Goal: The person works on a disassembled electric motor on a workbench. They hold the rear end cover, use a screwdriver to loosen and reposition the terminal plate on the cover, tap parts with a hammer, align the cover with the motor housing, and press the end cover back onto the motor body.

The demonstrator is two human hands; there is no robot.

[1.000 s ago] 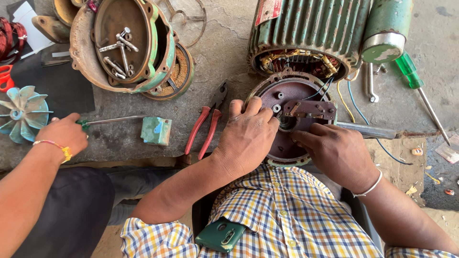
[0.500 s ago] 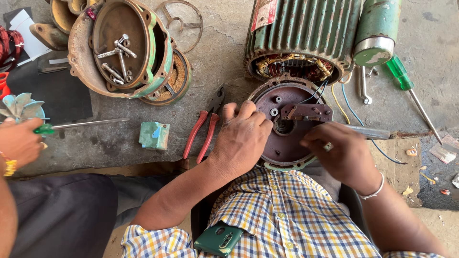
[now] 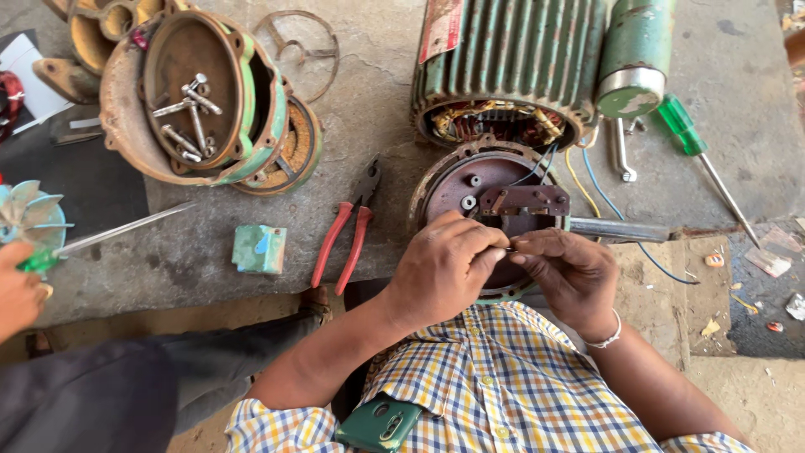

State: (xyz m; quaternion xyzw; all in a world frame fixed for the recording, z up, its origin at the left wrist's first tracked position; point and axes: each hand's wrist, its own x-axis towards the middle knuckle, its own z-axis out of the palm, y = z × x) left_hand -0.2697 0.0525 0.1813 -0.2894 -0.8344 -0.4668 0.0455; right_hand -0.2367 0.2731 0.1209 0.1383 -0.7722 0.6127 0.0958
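1. Left hand [image 3: 444, 268]: fingers curled, tips pressed together over the lower edge of the round motor end cover [image 3: 490, 197]; what they pinch is too small to tell.
2. Right hand [image 3: 570, 273]: fingertips closed, meeting the left hand's fingertips.
3. End cover: lies flat on the concrete tabletop [image 3: 377, 101], just in front of the ribbed green motor body [image 3: 511, 59]. A brown bracket [image 3: 524, 200] sits on it.
4. Red-handled pliers [image 3: 344, 235] lie left of the cover; a small green block [image 3: 258, 249] lies further left.
5. A green-handled screwdriver [image 3: 700, 159] lies at the right.
6. Another person's hand [image 3: 17, 289] holds a rod [image 3: 126, 228] at the far left.
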